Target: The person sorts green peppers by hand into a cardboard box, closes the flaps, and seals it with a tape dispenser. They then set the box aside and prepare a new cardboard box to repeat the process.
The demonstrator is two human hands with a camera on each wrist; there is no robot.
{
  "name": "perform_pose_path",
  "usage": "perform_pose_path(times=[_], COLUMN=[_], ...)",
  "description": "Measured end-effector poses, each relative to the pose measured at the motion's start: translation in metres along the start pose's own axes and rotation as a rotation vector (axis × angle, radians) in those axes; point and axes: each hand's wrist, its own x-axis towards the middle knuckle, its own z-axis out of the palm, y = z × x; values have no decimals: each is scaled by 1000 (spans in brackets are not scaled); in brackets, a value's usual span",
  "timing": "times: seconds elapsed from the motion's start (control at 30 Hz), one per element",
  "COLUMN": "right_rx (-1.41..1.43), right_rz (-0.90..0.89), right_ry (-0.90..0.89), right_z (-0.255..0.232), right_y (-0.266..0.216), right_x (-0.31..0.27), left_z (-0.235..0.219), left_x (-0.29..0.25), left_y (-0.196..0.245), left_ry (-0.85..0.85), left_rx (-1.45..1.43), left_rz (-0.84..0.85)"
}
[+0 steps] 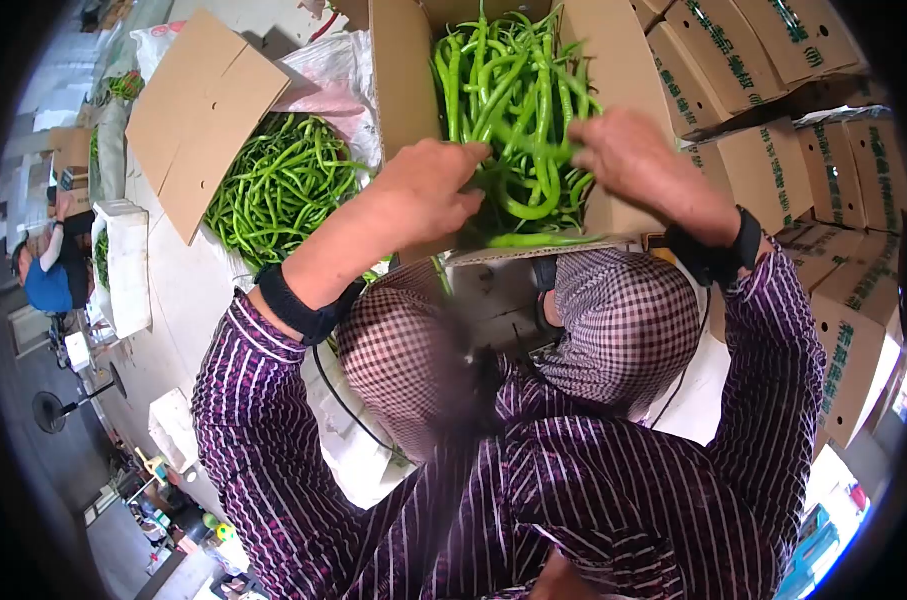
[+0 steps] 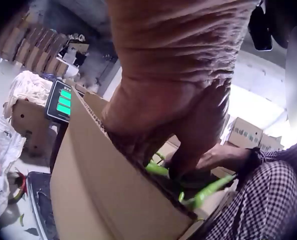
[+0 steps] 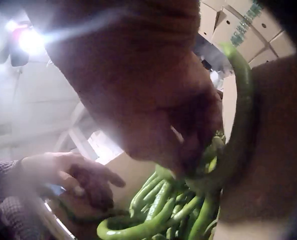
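Long green chili peppers (image 1: 514, 95) fill much of an open cardboard box (image 1: 406, 70) in front of the person. At the box's right side the right hand (image 1: 629, 160), slightly blurred, grips green peppers. A curved pepper (image 3: 244, 85) sticks up beside that hand in the right wrist view. The left hand (image 1: 424, 195) reaches over the left part of the box with its fingers loosely bent. In the right wrist view nothing shows between the fingers of the left hand (image 3: 71, 175). A single pepper (image 1: 539, 240) lies along the near wall of the box.
A big heap of peppers (image 1: 279, 190) lies to the left, partly under a cardboard flap (image 1: 199, 110). Printed cartons (image 1: 764, 175) are stacked at the right. The person's checked knees (image 1: 624, 320) flank the near side. A scale display (image 2: 64, 101) stands beyond the box.
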Motion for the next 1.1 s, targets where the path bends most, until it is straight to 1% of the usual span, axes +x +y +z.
perform_pose_path(times=[0.03, 0.07, 0.1, 0.17, 0.2, 0.23, 0.3, 0.33, 0.37, 0.4, 0.43, 0.47, 0.5, 0.53, 0.57, 0.6, 0.63, 0.67, 0.7, 0.73, 0.77, 0.8, 0.83, 0.87, 0.9, 0.93, 0.97, 1.0, 1.03, 1.07, 1.1], right_rx=[82, 195, 199, 195, 194, 194, 18, -11, -17, -48, -76, -77, 25, 127, 126, 98, 69, 91, 87, 45, 3, -27, -28, -64, -110, -110, -97, 14, 118, 191, 195], right_rz=[-48, -59, -58, 109, 19, 20, -67, -30, -29, 31, 91, 90, 77, 63, 61, 65, 73, 11, 12, -67, -150, -84, -86, -38, 6, -3, 8, -136, -289, -312, -310], right_ry=[-174, -89, -89, 55, 79, 82, 40, -65, -63, -46, -31, -27, -75, -125, -124, -85, -49, 56, 54, 44, 36, -134, -136, -139, -140, -106, -129, 13, 160, 243, 238], right_z=[11, 20, 22, 25, 25, 29, 40, 43, 39, 35, 32, 29, 26, 22, 13, 0, -10, -15, -13, -8, -3, 1, 1, 1, -2, -1, 7, 7, 5, 5, -9], right_y=[-3, -10, -11, -13, -9, -7, -4, 3, 3, 2, 0, -1, -3, -4, -7, -9, -9, -5, -2, 1, 4, 6, 15, 26, 32, 35, 33, 35, 38, 40, 34], right_x=[-7, -11, -8, 0, 1, 0, -3, 1, 4, 10, 13, 13, 9, 7, 6, 8, 8, 9, 13, 18, 26, 37, 47, 56, 63, 63, 52, 47, 45, 38, 30], left_z=[4, 8, 12, 24, 29, 33, 37, 41, 45, 46, 49, 48, 46, 45, 42, 34, 29, 17, 11, 7, 6, 9, 16, 26, 23, 17, 20, 22, 25, 31, 35], left_x=[0, -1, -1, 2, 3, 4, 7, 12, 19, 24, 26, 27, 28, 27, 25, 25, 24, 22, 21, 28, 37, 47, 52, 54, 61, 70, 71, 71, 74, 68, 61], left_y=[1, 4, 7, 7, 7, 5, 6, 6, 5, 3, -1, -2, -4, -6, -7, -5, 0, 12, 18, 13, 5, -4, -10, -8, -17, -31, -35, -36, -36, -30, -25], left_ry=[-5, -20, -34, -17, 7, 8, 13, 20, 33, 49, 55, 123, 191, 191, 172, 157, 162, 171, 181, 264, 267, 331, 392, 181, 186, 188, 173, 205, 214, 198, 183], left_rx=[-1, 127, 257, 300, 341, 343, 425, 425, 487, 550, 552, 554, 558, 562, 505, 447, 445, 397, 351, 336, 336, 303, 265, 307, 298, 398, 495, 500, 499, 512, 529], left_rz=[0, 11, 21, 52, 83, 84, 66, 69, 39, 6, 4, -1, -4, -4, -42, -78, -76, -91, -105, -77, -79, 17, 114, 35, 32, -18, -57, -116, -113, -103, -92])
